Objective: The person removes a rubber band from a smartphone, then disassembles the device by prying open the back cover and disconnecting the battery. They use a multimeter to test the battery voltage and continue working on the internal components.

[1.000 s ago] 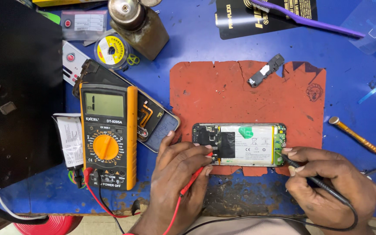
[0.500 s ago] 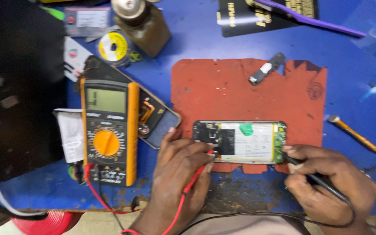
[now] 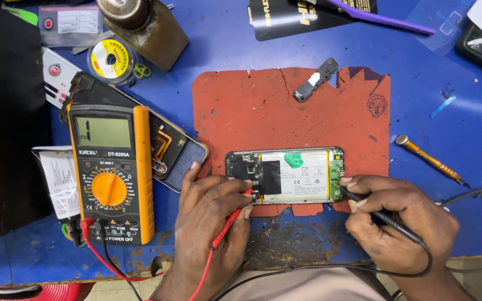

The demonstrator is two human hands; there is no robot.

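Red probe (image 3: pixel 231 222): pinched between thumb and fingertips of the left hand (image 3: pixel 210 223); tip set on the dark board end of the opened phone (image 3: pixel 284 175)
Black probe (image 3: pixel 372 210): pinched like a pen in the curled fingers of the right hand (image 3: pixel 400 223); tip on the green strip at the phone's other end
Change: hardly any over the last second; both tips sit where they sat, only the view has shifted a little; I judge the reading is being held steady
Phone: back off, pale battery showing, lying flat along the near edge of the red mat (image 3: pixel 252 106)
Meter (image 3: pixel 111 170): yellow multimeter left of the hands, leads plugged in; screen shows one digit
Further out: small black part (image 3: pixel 314 79) on the mat; orange screwdriver (image 3: pixel 430 160) on the blue table (image 3: pixel 464 111)
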